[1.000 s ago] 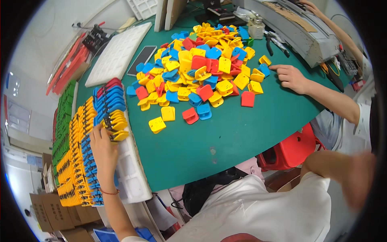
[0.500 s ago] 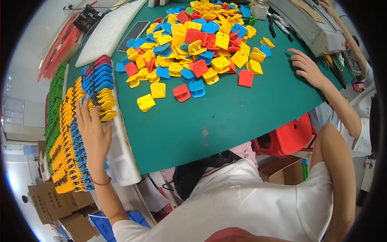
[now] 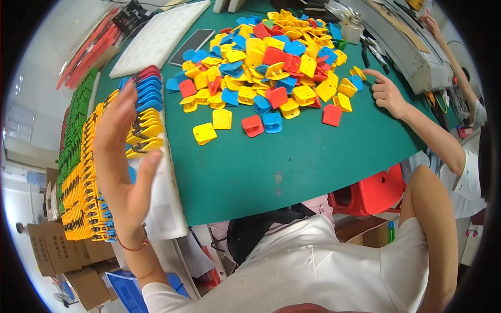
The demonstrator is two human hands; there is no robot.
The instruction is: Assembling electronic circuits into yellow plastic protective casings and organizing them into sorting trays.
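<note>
My left hand [image 3: 122, 167] is raised over the rows of plastic clips at the left, fingers stretched and thumb apart, with nothing visible in it. Its fingertips are somewhat blurred. Beside it, yellow clips [image 3: 145, 126] and blue clips [image 3: 150, 93] with black parts stand in rows on a white tray [image 3: 169, 208]. Orange clips [image 3: 78, 190] and green clips [image 3: 78, 122] line up farther left. My right arm [image 3: 436, 229] is bent at the right edge, and its hand is out of view. A large pile of loose yellow, red and blue clip pieces [image 3: 274, 57] lies on the green table.
A co-worker's hand [image 3: 389, 94] reaches in from the right, a finger at a yellow piece by the pile. Around the green table [image 3: 235, 172] are a phone [image 3: 192, 46], a white board [image 3: 156, 39], pliers [image 3: 374, 55], a glass jar [image 3: 353, 28], a grey machine [image 3: 417, 57] and a red stool [image 3: 381, 190].
My left hand has lifted away from the clips and looks larger. The co-worker's hand has moved to the pile's right edge, finger extended. The whole view has shifted slightly.
</note>
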